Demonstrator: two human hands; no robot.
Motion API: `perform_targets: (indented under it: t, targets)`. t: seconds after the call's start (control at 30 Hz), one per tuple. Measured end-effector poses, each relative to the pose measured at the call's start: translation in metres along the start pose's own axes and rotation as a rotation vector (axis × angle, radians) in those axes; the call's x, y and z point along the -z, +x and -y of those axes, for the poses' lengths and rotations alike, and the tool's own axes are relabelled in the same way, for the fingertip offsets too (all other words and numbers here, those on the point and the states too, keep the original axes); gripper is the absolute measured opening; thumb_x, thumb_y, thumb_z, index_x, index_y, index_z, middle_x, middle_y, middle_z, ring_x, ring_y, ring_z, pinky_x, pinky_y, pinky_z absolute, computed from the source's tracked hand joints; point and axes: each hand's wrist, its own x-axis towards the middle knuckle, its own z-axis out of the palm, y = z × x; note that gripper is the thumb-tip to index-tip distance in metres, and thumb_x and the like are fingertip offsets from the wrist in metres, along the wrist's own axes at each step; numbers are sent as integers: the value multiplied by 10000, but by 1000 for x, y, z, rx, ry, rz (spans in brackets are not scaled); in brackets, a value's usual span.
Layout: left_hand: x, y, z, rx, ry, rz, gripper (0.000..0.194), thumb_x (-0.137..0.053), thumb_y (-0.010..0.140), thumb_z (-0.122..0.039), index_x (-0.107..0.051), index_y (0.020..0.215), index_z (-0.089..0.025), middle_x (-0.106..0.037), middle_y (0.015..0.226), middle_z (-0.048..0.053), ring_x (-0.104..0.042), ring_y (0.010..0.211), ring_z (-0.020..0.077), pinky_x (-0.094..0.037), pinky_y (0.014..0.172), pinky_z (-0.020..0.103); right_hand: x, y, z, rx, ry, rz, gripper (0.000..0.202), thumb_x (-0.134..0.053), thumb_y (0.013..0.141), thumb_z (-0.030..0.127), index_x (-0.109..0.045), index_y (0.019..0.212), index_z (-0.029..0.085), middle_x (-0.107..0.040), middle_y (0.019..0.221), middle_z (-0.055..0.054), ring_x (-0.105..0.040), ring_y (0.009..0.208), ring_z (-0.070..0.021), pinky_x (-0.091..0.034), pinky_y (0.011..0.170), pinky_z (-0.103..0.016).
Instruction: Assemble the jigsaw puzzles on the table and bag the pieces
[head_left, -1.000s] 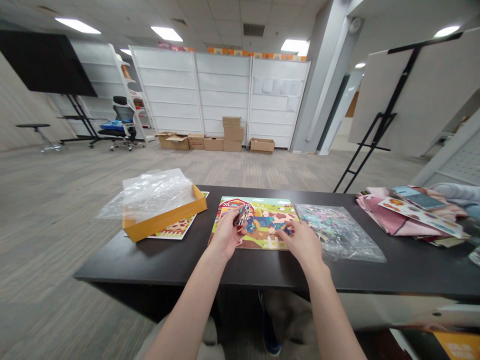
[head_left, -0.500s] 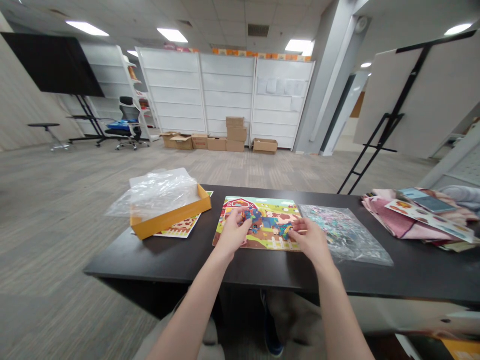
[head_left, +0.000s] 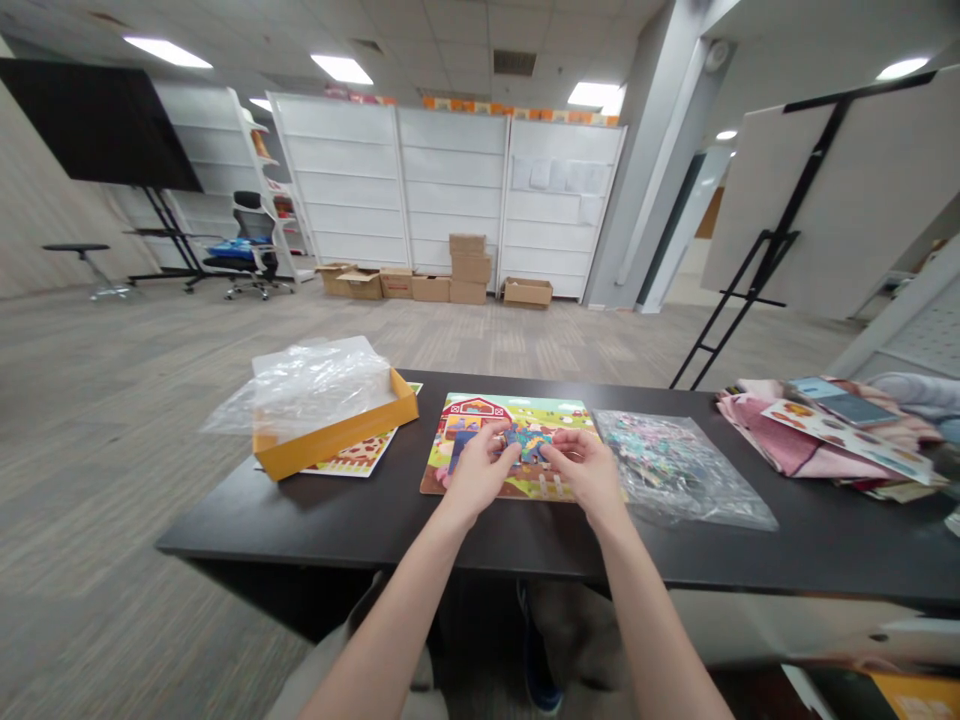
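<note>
Pieces in blue are already pinched between left hand and right hand over the farm-printed board; the well-filled bag at three o'clock suggests much undone.

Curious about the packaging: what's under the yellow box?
A colourful printed card sticks out beneath the yellow box; the card's covered part, and anything else there, can't be seen.

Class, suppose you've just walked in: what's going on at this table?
A person sits at a dark table, left hand and right hand close together over a farm-picture board. Their fingers pinch small blue pieces between them; whether these are lifted off the board is hard to tell. A clear bag lies to the right, and a yellow box with plastic stands to the left.
</note>
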Motion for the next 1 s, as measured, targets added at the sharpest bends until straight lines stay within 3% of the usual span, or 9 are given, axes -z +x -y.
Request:
perform_targets:
  t: [0.1,0.2,0.33,0.47,0.67,0.8,0.87,1.0]
  targets:
    - [2,2,1,-47,15,-21,427,-796,770,-232,-630,1158,-167,-735,987,87,-726,881,206,-628,749,312,-7,4,-4,68,-64,78,343,-791,710,498,-666,833,203,-744,820,-66,-720,756,-225,-578,745,-356]
    - [7,6,0,-47,-38,-125,437,-803,758,-205,-616,1152,-169,-739,990,83,-726,853,196,-627,736,305,-3,9,-8,131,-380,71,227,-655,847,403,-694,926,194,-759,930,-96,-725,848,-245,-563,794,-374]
    - [14,9,-8,-20,-194,-235,409,-794,764,-169,-613,1131,-169,-738,1009,81,-731,867,193,-630,750,308,2,17,-11,243,-899,132,280,-629,868,248,-692,1129,167,-724,1185,-141,-648,1127,-291,-457,1014,-428]
    - [18,8,-14,-8,-262,-253,373,-762,793,-143,-616,1136,-162,-735,1014,80,-730,907,184,-626,811,311,2,18,-8,290,-1039,270,312,-587,916,231,-664,1213,170,-700,1241,-141,-588,1218,-285,-402,1064,-414]
    - [19,3,-16,19,-228,-221,399,-769,796,-159,-614,1164,-161,-729,1010,82,-726,890,186,-635,787,316,14,14,-9,230,-830,262,320,-713,787,251,-676,1098,188,-675,1206,-117,-618,1138,-253,-473,975,-382]
    - [13,2,-15,0,-239,-209,397,-782,782,-159,-610,1139,-167,-729,986,71,-722,894,186,-637,773,307,23,13,-14,126,-549,190,334,-691,718,244,-671,1046,189,-683,1138,-99,-681,910,-211,-553,791,-345]
    - [9,3,-13,-9,-237,-204,382,-765,795,-151,-603,1140,-172,-726,959,57,-724,868,176,-638,775,306,26,14,-14,56,-388,172,305,-684,719,292,-678,1006,188,-710,1069,-90,-690,794,-195,-568,712,-339]
    - [5,7,-7,-15,-163,-184,402,-768,787,-144,-617,1158,-182,-717,954,44,-722,840,169,-638,755,295,32,12,-6,-60,-90,96,370,-762,688,447,-699,944,187,-744,946,-82,-708,780,-218,-582,643,-329]
